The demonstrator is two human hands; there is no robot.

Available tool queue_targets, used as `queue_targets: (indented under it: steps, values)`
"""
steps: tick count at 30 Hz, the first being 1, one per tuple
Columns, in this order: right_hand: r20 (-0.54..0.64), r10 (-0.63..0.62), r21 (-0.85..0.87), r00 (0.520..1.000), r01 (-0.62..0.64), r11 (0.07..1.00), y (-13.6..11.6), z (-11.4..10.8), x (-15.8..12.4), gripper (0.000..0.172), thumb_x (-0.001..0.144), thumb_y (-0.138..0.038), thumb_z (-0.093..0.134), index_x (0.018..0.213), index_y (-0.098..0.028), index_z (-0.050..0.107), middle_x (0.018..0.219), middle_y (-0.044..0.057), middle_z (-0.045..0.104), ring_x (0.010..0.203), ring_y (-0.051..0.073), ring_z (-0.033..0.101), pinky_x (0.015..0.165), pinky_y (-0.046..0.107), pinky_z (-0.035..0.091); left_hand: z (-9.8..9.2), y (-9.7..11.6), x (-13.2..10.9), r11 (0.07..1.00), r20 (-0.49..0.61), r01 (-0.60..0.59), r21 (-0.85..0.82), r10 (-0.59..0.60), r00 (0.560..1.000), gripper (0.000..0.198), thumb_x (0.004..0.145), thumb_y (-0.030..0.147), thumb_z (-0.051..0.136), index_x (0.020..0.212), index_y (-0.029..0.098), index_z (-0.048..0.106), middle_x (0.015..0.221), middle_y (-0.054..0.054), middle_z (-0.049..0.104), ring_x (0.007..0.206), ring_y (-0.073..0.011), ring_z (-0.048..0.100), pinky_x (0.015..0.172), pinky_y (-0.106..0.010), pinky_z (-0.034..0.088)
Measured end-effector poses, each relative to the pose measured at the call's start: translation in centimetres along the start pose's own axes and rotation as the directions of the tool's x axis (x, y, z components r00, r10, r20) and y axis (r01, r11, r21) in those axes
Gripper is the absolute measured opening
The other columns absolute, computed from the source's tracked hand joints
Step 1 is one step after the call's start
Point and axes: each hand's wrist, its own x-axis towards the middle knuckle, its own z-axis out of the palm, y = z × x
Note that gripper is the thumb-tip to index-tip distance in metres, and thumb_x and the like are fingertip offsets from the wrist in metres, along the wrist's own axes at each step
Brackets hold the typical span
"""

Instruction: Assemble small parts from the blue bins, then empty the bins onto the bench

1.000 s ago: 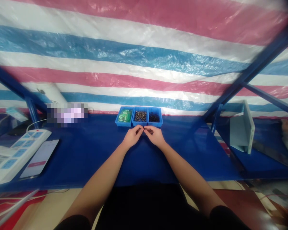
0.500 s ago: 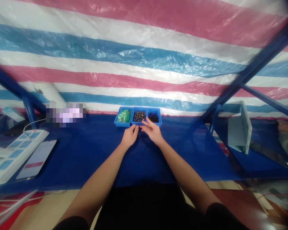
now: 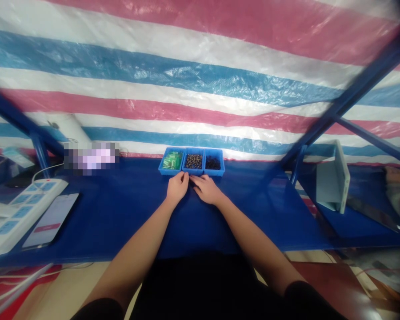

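Observation:
Three small blue bins stand side by side at the back of the blue table. The left bin holds green and pale pieces (image 3: 172, 160), the middle one small brass-and-dark parts (image 3: 194, 161), the right one black pieces (image 3: 213, 163). Just in front of the middle bin, my left hand (image 3: 178, 186) is closed in a pinch; anything between its fingertips is too small to make out. My right hand (image 3: 206, 189) is beside it, fingers bent and drawn together, fingertips close to the left hand's. What they hold, if anything, does not show.
A white power strip (image 3: 26, 213) and a phone (image 3: 51, 220) lie at the left. Blue frame posts (image 3: 299, 164) rise on both sides. To the right, a light panel-like stand (image 3: 333, 182) sits on a neighbouring table, with another person's hand (image 3: 398, 175) beyond it.
My right hand has come down and toward me from over the middle and right bins, and its spread fingers have drawn in. My left hand has barely moved, staying pinched.

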Motion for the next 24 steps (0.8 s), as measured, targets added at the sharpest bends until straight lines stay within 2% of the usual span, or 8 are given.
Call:
queue_targets:
  steps: [5, 11, 15, 19, 22, 24]
  values:
    - [-0.053, -0.02, 0.025, 0.998, 0.022, 0.999, 0.02, -0.02, 0.08, 0.044, 0.091, -0.013, 0.048, 0.133, -0.022, 0.055, 0.124, 0.006, 0.065, 0.104, 0.023, 0.053, 0.097, 0.039, 0.041, 0.0, -0.01, 0.0, 1.0, 0.017, -0.005, -0.004, 0.005, 1.0, 0.039, 0.094, 0.044, 0.038, 0.069, 0.02, 0.054, 0.063, 0.0, 0.059, 0.059, -0.0136, 0.053, 0.059, -0.025, 0.035]
    - [-0.036, -0.022, -0.014, 0.999, 0.022, 1.0, -0.13, 0.12, 0.26, 0.041, 0.091, -0.017, 0.051, 0.131, -0.024, 0.058, 0.126, 0.006, 0.063, 0.105, 0.023, 0.053, 0.094, 0.039, 0.041, 0.14, -0.05, -0.08, 0.999, 0.082, -0.02, 0.037, 0.017, 0.997, 0.037, 0.093, 0.045, 0.039, 0.07, 0.02, 0.055, 0.066, -0.001, 0.061, 0.061, -0.0145, 0.055, 0.06, -0.025, 0.035]
    - [-0.007, -0.04, 0.005, 0.999, 0.04, 0.999, 0.34, 0.27, 0.27, 0.028, 0.092, -0.016, 0.051, 0.112, -0.023, 0.069, 0.112, 0.006, 0.069, 0.101, 0.021, 0.055, 0.092, 0.037, 0.041, 0.23, -0.13, -0.14, 0.998, 0.122, -0.03, 0.056, 0.023, 0.992, 0.039, 0.094, 0.046, 0.038, 0.072, 0.021, 0.057, 0.069, -0.001, 0.064, 0.065, -0.0152, 0.056, 0.062, -0.024, 0.036]
    - [-0.018, -0.029, 0.002, 0.999, 0.029, 1.0, 0.49, 0.08, 0.02, 0.021, 0.091, -0.015, 0.051, 0.093, -0.02, 0.072, 0.101, 0.006, 0.07, 0.09, 0.019, 0.057, 0.088, 0.035, 0.042, 0.29, -0.27, -0.14, 0.997, 0.155, -0.049, 0.061, 0.039, 0.987, 0.039, 0.094, 0.047, 0.038, 0.073, 0.022, 0.059, 0.069, -0.001, 0.065, 0.065, -0.0152, 0.057, 0.061, -0.025, 0.036]
    - [-0.036, -0.007, 0.005, 0.999, 0.007, 1.0, 0.09, -0.07, -0.18, 0.014, 0.089, -0.022, 0.058, 0.093, -0.02, 0.072, 0.099, 0.006, 0.068, 0.089, 0.019, 0.056, 0.087, 0.035, 0.042, 0.32, -0.31, -0.11, 0.996, 0.159, -0.054, 0.067, 0.043, 0.986, 0.039, 0.094, 0.047, 0.038, 0.074, 0.022, 0.061, 0.071, -0.002, 0.066, 0.065, -0.0156, 0.058, 0.061, -0.025, 0.035]
    - [-0.042, 0.007, -0.002, 0.999, -0.007, 1.0, -0.25, -0.09, -0.27, 0.015, 0.086, -0.03, 0.064, 0.095, -0.021, 0.072, 0.099, 0.006, 0.067, 0.089, 0.019, 0.055, 0.087, 0.036, 0.041, 0.32, -0.29, -0.09, 0.996, 0.16, -0.048, 0.076, 0.036, 0.987, 0.039, 0.094, 0.047, 0.039, 0.074, 0.022, 0.061, 0.071, -0.002, 0.066, 0.065, -0.0162, 0.058, 0.061, -0.026, 0.035]
